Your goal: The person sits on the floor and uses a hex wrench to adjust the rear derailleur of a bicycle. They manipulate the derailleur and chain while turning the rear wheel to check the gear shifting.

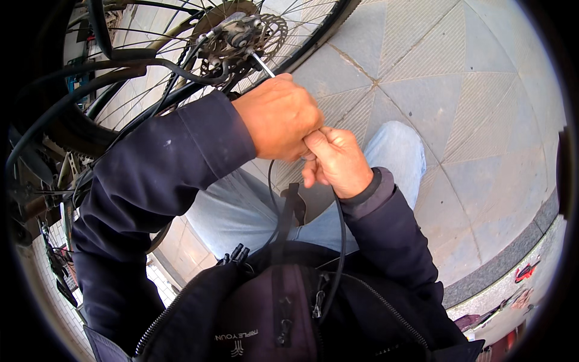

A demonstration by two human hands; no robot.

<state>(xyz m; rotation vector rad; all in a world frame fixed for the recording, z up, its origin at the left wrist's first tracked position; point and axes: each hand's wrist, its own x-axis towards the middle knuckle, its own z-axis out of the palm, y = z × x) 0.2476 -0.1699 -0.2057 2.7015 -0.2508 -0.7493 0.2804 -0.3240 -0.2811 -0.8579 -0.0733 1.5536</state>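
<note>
My left hand (283, 114) is wrapped round a tool with a straight silver shaft (263, 65); its handle is hidden in the fist. The shaft's far end meets the brake caliper (238, 37) at the hub of a bicycle wheel. Beside the caliper is the perforated brake disc (276, 35). Close against the lower right of my left fist, my right hand (342, 161) has thumb and fingers pinched together. Whatever lies between those fingers is covered by the two hands.
The bicycle's black tire (322, 37) and spokes fill the upper left, with black frame tubes (126, 63) above my left sleeve. My knee in light jeans (395, 148) is to the right. Grey patterned paving (482, 120) lies beyond. A black cable (342, 241) hangs below my right wrist.
</note>
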